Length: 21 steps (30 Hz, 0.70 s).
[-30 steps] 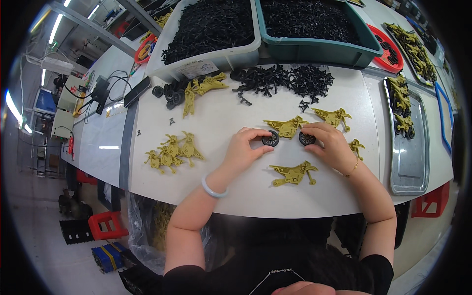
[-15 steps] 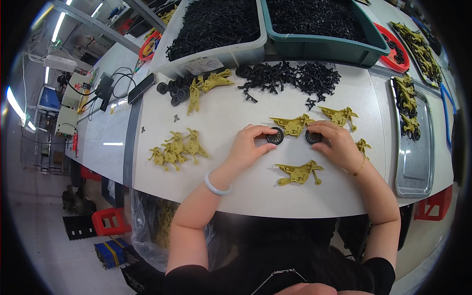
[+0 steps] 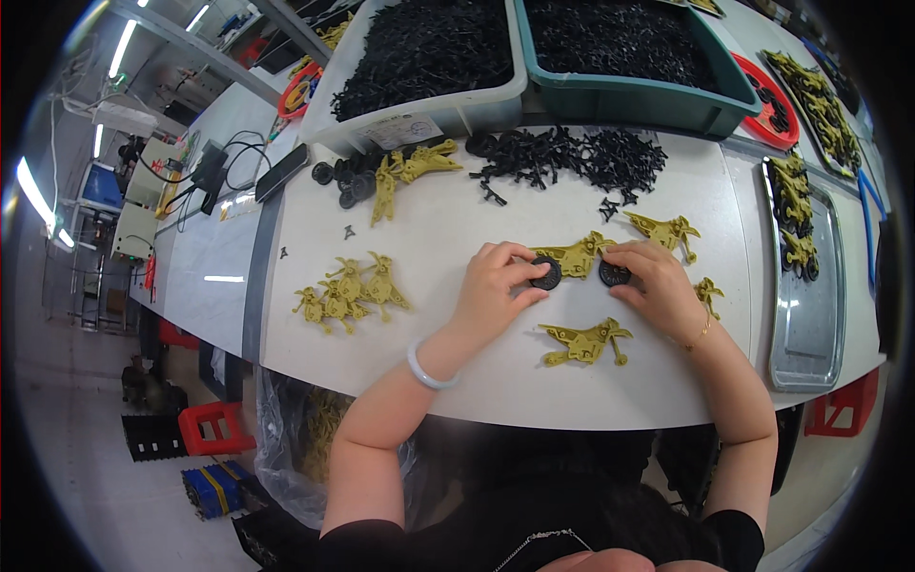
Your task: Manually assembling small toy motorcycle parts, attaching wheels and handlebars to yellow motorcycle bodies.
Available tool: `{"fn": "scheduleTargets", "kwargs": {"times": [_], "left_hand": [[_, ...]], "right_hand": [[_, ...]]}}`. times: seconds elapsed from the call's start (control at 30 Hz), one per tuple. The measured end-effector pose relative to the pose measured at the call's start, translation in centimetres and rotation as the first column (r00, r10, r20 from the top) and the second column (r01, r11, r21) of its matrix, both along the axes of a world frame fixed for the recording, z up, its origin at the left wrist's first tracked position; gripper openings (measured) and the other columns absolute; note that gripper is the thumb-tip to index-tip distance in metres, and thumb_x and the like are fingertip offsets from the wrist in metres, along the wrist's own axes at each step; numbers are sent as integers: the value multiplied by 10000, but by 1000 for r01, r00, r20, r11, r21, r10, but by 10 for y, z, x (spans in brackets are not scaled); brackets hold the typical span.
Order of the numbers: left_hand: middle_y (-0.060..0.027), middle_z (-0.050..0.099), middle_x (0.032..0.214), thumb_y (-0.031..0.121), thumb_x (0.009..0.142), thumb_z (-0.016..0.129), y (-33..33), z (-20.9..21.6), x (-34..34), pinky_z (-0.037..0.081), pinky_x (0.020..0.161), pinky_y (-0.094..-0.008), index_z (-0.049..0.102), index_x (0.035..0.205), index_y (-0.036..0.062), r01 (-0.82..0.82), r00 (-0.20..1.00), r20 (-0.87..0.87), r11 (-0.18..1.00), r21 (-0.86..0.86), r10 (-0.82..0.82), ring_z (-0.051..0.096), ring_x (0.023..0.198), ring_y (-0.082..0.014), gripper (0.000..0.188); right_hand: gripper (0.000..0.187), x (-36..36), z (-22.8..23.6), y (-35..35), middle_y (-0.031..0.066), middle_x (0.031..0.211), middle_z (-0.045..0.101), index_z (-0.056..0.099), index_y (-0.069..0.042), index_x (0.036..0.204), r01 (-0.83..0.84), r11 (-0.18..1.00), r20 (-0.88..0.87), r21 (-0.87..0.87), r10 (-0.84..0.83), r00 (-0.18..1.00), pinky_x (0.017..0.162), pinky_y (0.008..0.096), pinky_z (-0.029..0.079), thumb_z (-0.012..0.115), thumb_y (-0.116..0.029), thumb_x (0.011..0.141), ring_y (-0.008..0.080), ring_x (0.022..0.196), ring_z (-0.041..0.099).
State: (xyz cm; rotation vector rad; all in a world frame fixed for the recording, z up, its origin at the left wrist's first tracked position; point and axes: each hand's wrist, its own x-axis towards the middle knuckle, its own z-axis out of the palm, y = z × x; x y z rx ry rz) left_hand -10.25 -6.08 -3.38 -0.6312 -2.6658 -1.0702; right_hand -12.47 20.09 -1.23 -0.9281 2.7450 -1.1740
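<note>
An olive-yellow plastic toy motorcycle body [image 3: 578,255] lies on the white table between my two hands. My left hand [image 3: 496,283] pinches a black toy wheel [image 3: 545,275] between thumb and fingers, right against the body's left end. On the other side, my right hand [image 3: 652,284] grips a second black wheel [image 3: 614,275] by the body's right end. Whether either wheel sits on the body, I cannot tell. Just nearer to me lies another yellow body [image 3: 585,343]; one more [image 3: 664,232] is beyond my right hand, and a partly hidden yellow piece [image 3: 707,292] shows beside that wrist.
Several yellow bodies [image 3: 351,288] are grouped at left. Behind are black wheels [image 3: 356,185], loose black parts [image 3: 624,160], a white bin [image 3: 496,103] and a green bin [image 3: 648,100]. A metal tray [image 3: 806,334] stands at right, a phone [image 3: 282,173] at left.
The left wheel has tilted and come closer to the yellow body between my hands. My right hand keeps its grip on the other wheel. The whole view has shifted slightly.
</note>
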Motion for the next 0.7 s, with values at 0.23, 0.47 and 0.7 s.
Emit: {"fn": "scheduleTargets", "kwargs": {"times": [0.23, 0.47, 0.7], "left_hand": [[-26, 617, 1059, 142, 632, 772, 8, 0, 12, 403, 844, -401, 665, 970, 134, -48, 945, -325, 963, -265, -42, 552, 974, -238, 355], [-12, 643, 968, 145, 586, 807, -8, 2, -2, 396, 836, -368, 691, 906, 134, -12, 978, -206, 990, -138, -16, 582, 908, -223, 340], [-13, 642, 945, 145, 574, 816, -6, 8, 1, 388, 840, -363, 693, 897, 131, 3, 985, -172, 995, -102, -21, 581, 885, -218, 345]], "right_hand": [[375, 3, -9, -3, 111, 1030, 633, 639, -23, 1006, 47, 997, -132, 69, -37, 991, 876, 375, 452, 762, -75, 656, 294, 970, 575], [365, 5, -8, -9, 109, 956, 601, 619, -21, 973, 59, 995, -183, 75, -45, 982, 850, 384, 447, 772, -96, 650, 303, 938, 567], [373, 7, -10, -8, 110, 952, 595, 617, -22, 972, 55, 996, -168, 75, -41, 985, 849, 379, 446, 777, -90, 642, 305, 936, 564]]}}
